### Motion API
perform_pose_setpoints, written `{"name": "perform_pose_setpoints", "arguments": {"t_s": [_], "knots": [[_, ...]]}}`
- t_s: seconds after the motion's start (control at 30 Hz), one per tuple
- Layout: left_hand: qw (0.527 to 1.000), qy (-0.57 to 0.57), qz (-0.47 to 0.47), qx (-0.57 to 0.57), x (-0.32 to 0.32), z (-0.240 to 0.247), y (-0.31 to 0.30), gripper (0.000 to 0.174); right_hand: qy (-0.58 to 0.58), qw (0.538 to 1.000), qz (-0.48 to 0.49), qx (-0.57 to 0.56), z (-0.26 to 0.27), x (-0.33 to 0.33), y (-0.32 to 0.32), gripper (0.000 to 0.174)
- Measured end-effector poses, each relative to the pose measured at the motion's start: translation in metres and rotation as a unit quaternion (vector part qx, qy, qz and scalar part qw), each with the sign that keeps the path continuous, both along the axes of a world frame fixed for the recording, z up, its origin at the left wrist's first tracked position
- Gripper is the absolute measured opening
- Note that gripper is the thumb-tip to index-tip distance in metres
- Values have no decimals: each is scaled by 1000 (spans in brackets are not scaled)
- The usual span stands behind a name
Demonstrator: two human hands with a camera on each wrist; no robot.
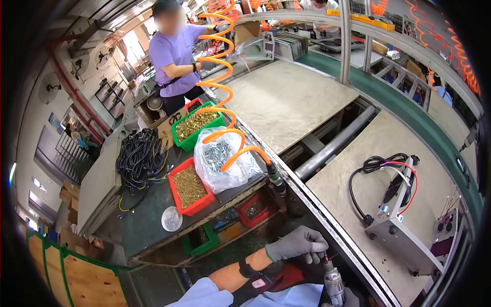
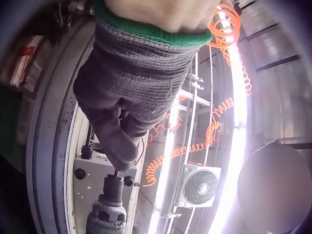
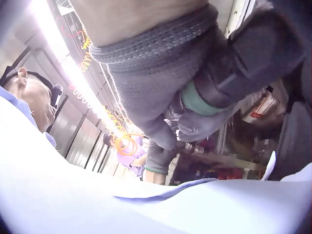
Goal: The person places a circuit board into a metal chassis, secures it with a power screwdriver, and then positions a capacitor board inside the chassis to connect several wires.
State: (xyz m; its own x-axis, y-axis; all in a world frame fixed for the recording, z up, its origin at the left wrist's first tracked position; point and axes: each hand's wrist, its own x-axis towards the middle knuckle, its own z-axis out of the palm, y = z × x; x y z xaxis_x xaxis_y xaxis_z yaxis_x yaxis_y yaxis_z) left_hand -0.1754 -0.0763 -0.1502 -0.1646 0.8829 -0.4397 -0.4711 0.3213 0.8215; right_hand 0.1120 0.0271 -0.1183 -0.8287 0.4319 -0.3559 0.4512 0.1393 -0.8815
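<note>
My gloved left hand (image 1: 302, 243) has its thumb and fingers curled together at the tip of a power screwdriver (image 1: 335, 284). In the left wrist view the fingertips (image 2: 122, 155) pinch around the end of a red bit (image 2: 116, 172), just above the metal nose; the tip is hidden between them. My right hand (image 3: 161, 83), in a grey glove, grips the screwdriver's body (image 3: 258, 53), which shows a green band in the right wrist view. The tool points upward beside the metal rail (image 1: 327, 220) of the line.
A grey metal box with cables (image 1: 404, 240) sits on a board to the right. Left are a red bin (image 1: 190, 187), a green bin (image 1: 197, 125), a plastic bag of screws (image 1: 220, 158) and black cables (image 1: 140, 156). An orange coiled hose (image 1: 220, 87) hangs ahead; a person (image 1: 176, 56) stands beyond.
</note>
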Motion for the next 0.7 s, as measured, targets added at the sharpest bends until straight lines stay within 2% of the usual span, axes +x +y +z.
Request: {"name": "perform_pose_setpoints", "arguments": {"t_s": [0.1, 0.2, 0.3, 0.33, 0.4, 0.43, 0.47, 0.5, 0.53, 0.57, 0.6, 0.63, 0.67, 0.7], "knots": [[1000, -9, 6, 0, -1, -4, -1, 24, -3, 999, 4, -33, -8, 1, -1, 35], [1000, 11, 10, 21, 1, -9, -2, 27, -16, 989, -19, -146, -9, 0, -3, 35], [996, 81, 14, -23, 10, -6, 2, 34, 1, 995, -37, -88, -29, 4, -10, 34], [976, 215, -10, -2, 7, -3, -1, 35, 15, 997, -40, -62, -28, 3, -11, 33], [880, 469, -57, 46, -15, 11, -18, 37, 43, 998, -44, -8, -22, -3, -12, 33], [875, 482, -38, 6, -37, 34, -27, 36, 48, 997, -55, -10, -14, -5, -12, 32], [832, 555, 6, -7, -67, 27, -42, 34, 53, 996, -67, -14, -3, -7, -12, 32], [686, 724, -53, -49, -99, 42, -57, 31, 58, 995, -76, -18, 4, -6, -11, 32], [743, 641, 113, -155, -117, 55, -70, 26, 50, 996, -79, -15, 7, -4, -10, 32], [654, 716, 135, -204, -143, 63, -83, 17, 42, 996, -81, -13, 9, -2, -8, 33], [624, 716, 213, -229, -175, 48, -101, 18, 35, 996, -82, -9, 9, 0, -6, 34], [628, 694, 258, -242, -204, 37, -113, 21, 46, 995, -86, -6, 7, 1, -6, 35], [594, 733, 242, -226, -220, 37, -119, 28, 57, 994, -88, -2, 5, 2, -5, 35], [596, 739, 179, -260, -245, 28, -127, 30, 68, 994, -90, 2, 3, 3, -5, 36]]}}
